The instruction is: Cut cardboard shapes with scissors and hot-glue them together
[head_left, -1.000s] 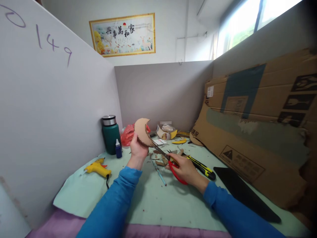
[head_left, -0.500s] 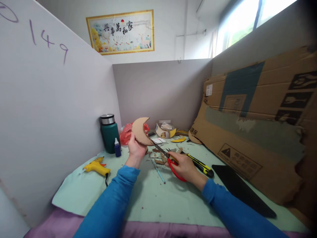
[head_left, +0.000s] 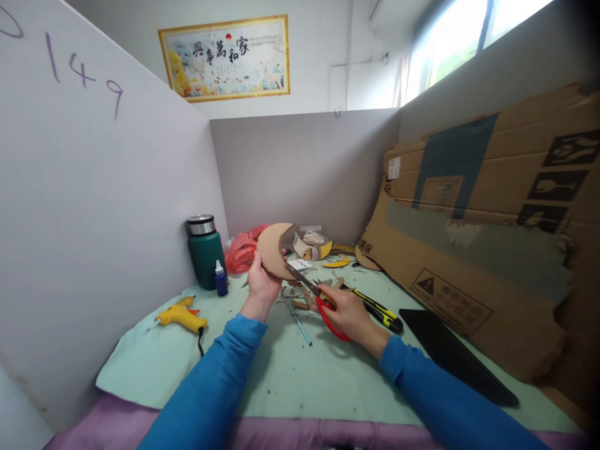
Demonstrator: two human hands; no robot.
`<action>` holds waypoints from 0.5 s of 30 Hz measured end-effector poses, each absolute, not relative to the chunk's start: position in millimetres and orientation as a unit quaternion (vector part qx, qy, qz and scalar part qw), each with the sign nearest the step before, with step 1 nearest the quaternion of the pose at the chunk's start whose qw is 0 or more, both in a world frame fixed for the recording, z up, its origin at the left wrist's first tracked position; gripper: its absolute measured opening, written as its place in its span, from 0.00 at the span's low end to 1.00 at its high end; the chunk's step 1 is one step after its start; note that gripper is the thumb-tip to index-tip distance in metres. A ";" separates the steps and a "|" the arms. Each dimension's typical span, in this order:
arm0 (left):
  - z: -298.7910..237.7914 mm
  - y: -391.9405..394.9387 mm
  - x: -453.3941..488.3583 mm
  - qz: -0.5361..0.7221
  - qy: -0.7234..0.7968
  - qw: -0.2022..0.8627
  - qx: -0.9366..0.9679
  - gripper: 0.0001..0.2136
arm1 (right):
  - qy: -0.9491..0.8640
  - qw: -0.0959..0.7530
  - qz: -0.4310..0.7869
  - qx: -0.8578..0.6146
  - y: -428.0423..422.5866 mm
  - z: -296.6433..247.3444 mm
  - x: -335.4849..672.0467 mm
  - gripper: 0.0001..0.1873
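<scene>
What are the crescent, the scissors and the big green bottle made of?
Flat tan cardboard crescent: matte, probably corrugated, given its rough inner edge.
Red-handled metal scissors: grey blades with a dull sheen, probably steel; the smooth handles look like plastic.
Dark green cylindrical bottle: the shiny silver band near its top suggests metal; the smooth body could be coated metal or plastic.

Setting appeared to be a craft booth: grey partitions, one bearing handwritten digits, enclosed a worktop; scissors, glue gun, box cutter and cardboard scraps were noted.
</scene>
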State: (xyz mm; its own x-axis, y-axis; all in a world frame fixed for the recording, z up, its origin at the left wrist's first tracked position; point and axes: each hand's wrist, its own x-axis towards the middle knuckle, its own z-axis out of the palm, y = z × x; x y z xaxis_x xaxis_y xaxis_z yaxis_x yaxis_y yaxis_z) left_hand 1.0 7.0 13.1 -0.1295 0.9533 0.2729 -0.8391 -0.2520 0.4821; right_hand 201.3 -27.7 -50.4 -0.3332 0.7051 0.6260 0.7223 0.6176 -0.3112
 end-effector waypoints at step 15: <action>14.4 2.0 7.4 0.752 0.110 0.597 0.258 0.20 | -0.818 0.369 -0.018 -0.441 -25.4 -54.7 199.3 0.21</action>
